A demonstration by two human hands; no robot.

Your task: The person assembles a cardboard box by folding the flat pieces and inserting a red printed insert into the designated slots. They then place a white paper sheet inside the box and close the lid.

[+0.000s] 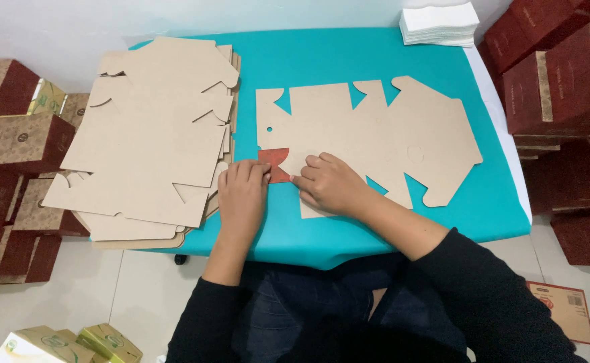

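flat cardboard cutout [375, 131] spread mid-frame on the teal table [349, 57], left hand [243, 191] and right hand [332, 183] close together, fingers pressing down its folded red flap [276, 161], stack of cutouts [154, 128] at left, dark red boxes [557, 74] upper right

A single head-worn camera looks steeply down, from close above, onto the teal table [375, 57].

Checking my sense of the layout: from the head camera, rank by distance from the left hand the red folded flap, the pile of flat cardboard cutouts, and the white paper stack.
1. Red folded flap, touching the left hand.
2. Pile of flat cardboard cutouts, left side.
3. White paper stack, far right corner.
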